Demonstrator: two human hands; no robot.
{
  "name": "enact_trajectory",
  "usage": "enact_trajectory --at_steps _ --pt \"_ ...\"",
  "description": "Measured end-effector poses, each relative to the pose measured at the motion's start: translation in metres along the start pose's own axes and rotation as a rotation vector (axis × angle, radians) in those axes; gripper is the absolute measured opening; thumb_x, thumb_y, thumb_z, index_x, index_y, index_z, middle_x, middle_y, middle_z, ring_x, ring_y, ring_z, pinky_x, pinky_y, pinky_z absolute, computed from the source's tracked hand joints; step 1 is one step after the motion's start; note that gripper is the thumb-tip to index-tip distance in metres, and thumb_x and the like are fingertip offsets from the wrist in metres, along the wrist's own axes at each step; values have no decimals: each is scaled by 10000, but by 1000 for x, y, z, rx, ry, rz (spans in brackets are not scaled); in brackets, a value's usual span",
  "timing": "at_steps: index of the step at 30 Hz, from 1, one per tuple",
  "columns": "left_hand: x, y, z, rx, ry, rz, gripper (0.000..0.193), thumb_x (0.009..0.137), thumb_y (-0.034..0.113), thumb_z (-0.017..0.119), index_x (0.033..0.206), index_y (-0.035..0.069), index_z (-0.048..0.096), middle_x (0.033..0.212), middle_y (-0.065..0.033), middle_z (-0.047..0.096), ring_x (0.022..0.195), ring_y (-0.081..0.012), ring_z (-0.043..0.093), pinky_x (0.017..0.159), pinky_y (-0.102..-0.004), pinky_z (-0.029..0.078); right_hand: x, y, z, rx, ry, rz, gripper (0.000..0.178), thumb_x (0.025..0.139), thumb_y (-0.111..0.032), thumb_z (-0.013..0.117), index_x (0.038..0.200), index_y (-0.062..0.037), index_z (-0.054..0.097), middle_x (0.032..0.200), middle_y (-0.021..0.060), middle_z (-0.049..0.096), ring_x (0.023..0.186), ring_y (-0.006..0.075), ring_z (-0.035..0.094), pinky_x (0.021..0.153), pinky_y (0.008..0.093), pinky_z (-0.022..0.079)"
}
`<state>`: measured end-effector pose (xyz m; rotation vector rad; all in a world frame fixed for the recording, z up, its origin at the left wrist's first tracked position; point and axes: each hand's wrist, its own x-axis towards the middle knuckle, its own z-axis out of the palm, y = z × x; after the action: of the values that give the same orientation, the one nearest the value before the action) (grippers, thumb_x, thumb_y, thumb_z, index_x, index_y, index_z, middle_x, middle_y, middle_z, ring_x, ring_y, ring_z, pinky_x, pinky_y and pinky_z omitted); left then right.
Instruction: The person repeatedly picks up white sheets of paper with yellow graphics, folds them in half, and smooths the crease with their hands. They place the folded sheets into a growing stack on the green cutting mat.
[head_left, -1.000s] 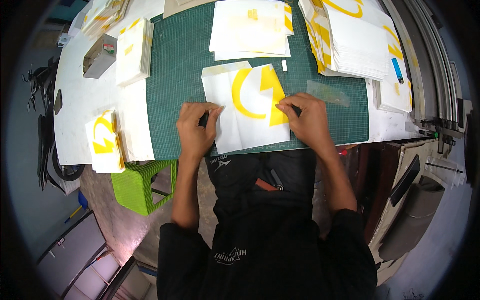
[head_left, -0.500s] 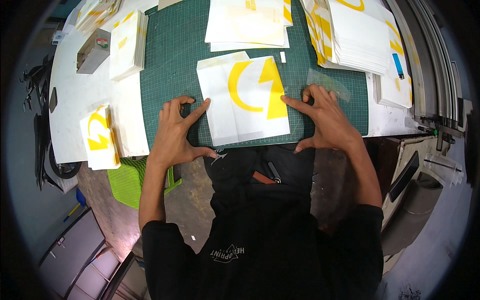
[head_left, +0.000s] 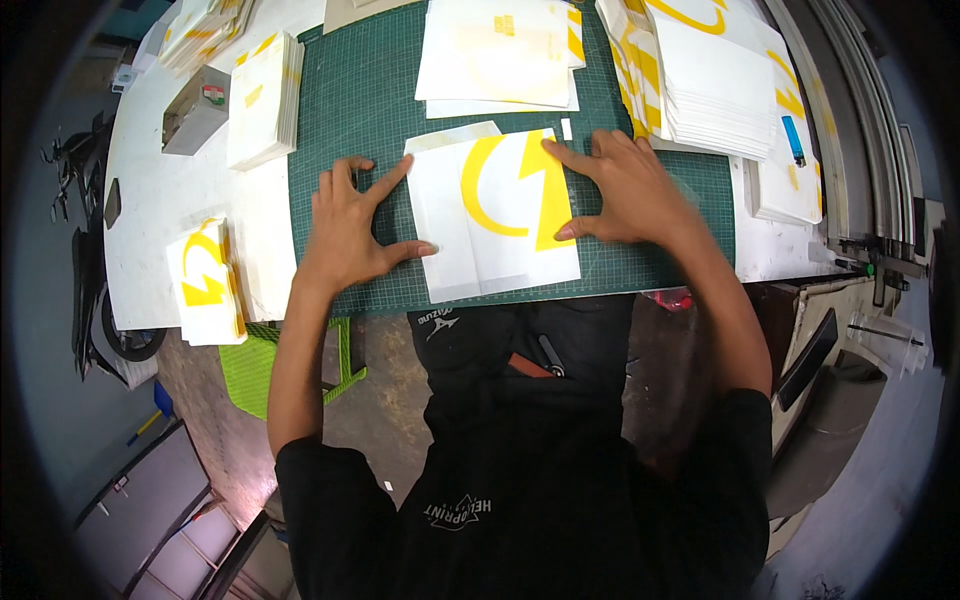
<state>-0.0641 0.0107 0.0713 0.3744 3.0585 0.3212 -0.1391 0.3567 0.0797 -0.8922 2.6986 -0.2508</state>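
Note:
A white paper sleeve (head_left: 448,225) with a yellow curved and angular print lies on a green cutting mat (head_left: 345,75), a pale flap showing at its top edge. My left hand (head_left: 347,225) is at its left side, fingers spread, with index tip and thumb touching that edge. On the opposite side, my right hand (head_left: 630,190) rests its index fingertip near the top right corner and its thumb lower on the yellow print. Its other fingers stretch outward over the mat. Neither hand grips the paper.
Beyond the sleeve lie more printed sheets (head_left: 490,60). Stacks of white paper (head_left: 710,100) stand right, with a blue lighter (head_left: 793,140). On the left are a stack (head_left: 263,110), a grey metal box (head_left: 197,110) and a small printed pile (head_left: 203,285) at the table edge.
My right hand has moved up along the sleeve's right side and inward over it. My left thumb has risen from the bottom corner to the left edge. The sleeve sits slightly lower in view.

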Motion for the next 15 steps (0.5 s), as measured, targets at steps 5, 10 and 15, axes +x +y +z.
enact_trajectory --at_steps 5,10,15 --pt "9 6 -15 50 -78 47 908 766 632 846 1549 279 554 1526 -189 441 1412 -415 386 1155 -571 328 11 -2 -14 -39 -136 81 1294 605 -668 919 1654 -159 356 1242 219 607 1214 387 583 1093 535 425" --pt "-7 4 15 133 21 326 741 914 602 704 1550 257 544 1640 -170 423 1567 -444 266 1237 -689 162 -16 -12 3 318 344 80 1025 736 -509 917 1546 -48 487 1245 220 605 1147 385 599 1026 496 462" --pt "-44 60 39 106 59 124 750 963 574 639 1566 149 503 1570 -221 464 1520 -427 354 1229 -721 122 -59 -74 42 368 632 -83 716 839 -366 863 1415 -27 604 1321 207 616 1235 388 580 1061 532 436"
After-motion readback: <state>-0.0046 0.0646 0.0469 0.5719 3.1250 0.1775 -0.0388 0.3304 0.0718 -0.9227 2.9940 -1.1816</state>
